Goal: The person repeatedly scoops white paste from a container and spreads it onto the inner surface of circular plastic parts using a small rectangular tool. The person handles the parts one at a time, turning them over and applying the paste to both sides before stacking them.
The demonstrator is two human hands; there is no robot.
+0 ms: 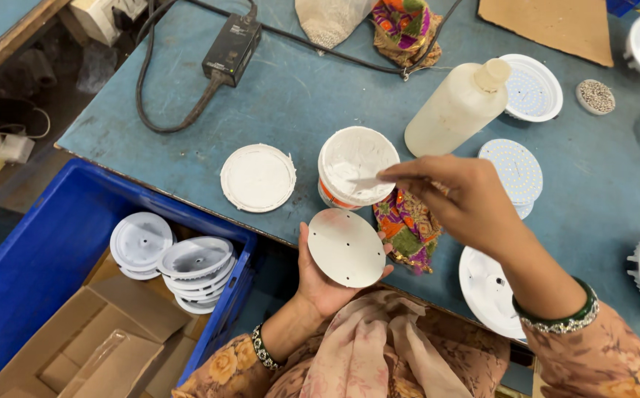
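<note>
My left hand (pixel 325 284) lies palm up at the table's near edge and holds a flat white round disc (pixel 346 248) with small holes. My right hand (pixel 454 199) pinches a thin white spatula (pixel 366 182) whose tip reaches into an open tub of white paste (pixel 356 163). The tub's white lid (pixel 258 177) lies on the blue table to its left. A colourful cloth (pixel 409 230) sits under my right hand.
A white plastic bottle (pixel 459 107), a stack of round LED boards (pixel 513 170) and white lamp housings (pixel 486 290) lie at right. A blue crate (pixel 32 264) at lower left holds stacked white housings (pixel 197 271) and cardboard. A black power adapter (pixel 232 46) with cables lies at the back.
</note>
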